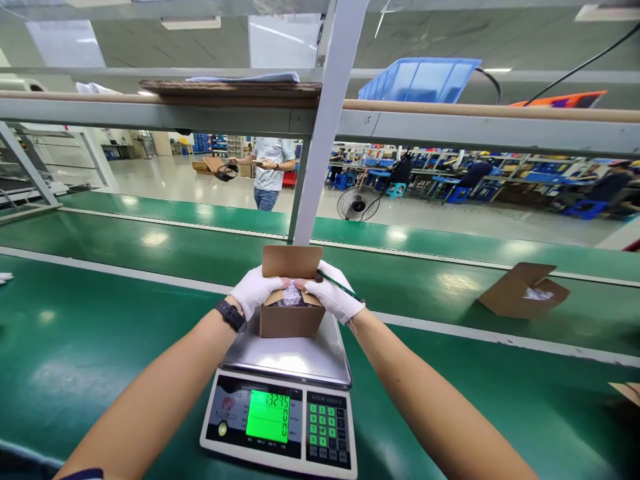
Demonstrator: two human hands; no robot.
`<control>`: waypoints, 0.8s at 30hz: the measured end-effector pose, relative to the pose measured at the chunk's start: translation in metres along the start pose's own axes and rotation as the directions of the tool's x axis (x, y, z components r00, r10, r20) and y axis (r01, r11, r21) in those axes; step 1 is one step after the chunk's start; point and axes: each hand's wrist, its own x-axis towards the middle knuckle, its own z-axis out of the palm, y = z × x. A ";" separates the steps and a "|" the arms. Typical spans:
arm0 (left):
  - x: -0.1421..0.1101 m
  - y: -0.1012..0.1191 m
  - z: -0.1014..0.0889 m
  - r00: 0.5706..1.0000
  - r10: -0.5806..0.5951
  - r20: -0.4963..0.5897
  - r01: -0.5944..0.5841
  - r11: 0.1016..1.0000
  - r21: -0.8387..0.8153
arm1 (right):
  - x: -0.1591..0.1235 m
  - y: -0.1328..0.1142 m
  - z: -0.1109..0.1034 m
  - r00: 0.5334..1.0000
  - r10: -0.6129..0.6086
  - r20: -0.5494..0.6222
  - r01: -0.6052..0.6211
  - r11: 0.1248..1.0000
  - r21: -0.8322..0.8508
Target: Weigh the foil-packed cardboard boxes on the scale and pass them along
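Note:
A small brown cardboard box (292, 321) rests on the metal pan of a digital scale (280, 420), its back flap standing up. Inside shows a shiny, crinkled clear bag (293, 295). My left hand (257, 291), in a white glove with bare fingertips, grips the box's left side, thumb over the opening. On the opposite side my right hand (334, 293), gloved alike, holds the box with its thumb near the bag. A thin dark green pen (341, 285) is tucked in that hand. The scale's lit green display appears to read 1.3295, with zeros below.
Another open box (523, 291) lies to the right on the green conveyor belt (425, 280). A white post (325, 120) rises behind the scale to a shelf holding a blue bin (420, 79). Beyond stand a person (273, 167) and a floor fan (358, 203).

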 end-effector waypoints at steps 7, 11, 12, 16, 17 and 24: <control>-0.007 -0.015 0.001 0.995 0.081 -0.062 -0.083 0.996 -0.031 | -0.018 0.002 -0.016 0.976 -0.213 0.038 0.216 0.963 -0.161; -0.025 -0.020 -0.013 0.979 0.202 0.014 -0.200 0.976 -0.091 | -0.028 -0.004 -0.044 0.906 -0.299 0.299 0.360 0.917 -0.174; -0.029 -0.017 -0.018 0.968 0.244 0.054 -0.242 0.969 -0.049 | -0.028 -0.007 -0.049 0.901 -0.282 0.330 0.345 0.927 -0.148; -0.040 0.008 -0.029 0.907 0.310 0.285 -0.411 0.799 0.439 | -0.024 -0.025 -0.056 0.883 -0.191 0.430 0.311 0.922 -0.229; -0.042 0.014 -0.029 0.886 0.310 0.346 -0.461 0.680 0.571 | -0.023 -0.028 -0.053 0.869 -0.190 0.456 0.349 0.890 -0.294; -0.050 0.019 -0.018 0.806 0.384 0.450 -0.574 0.322 0.753 | -0.024 -0.019 -0.041 0.877 -0.247 0.412 0.404 0.842 -0.356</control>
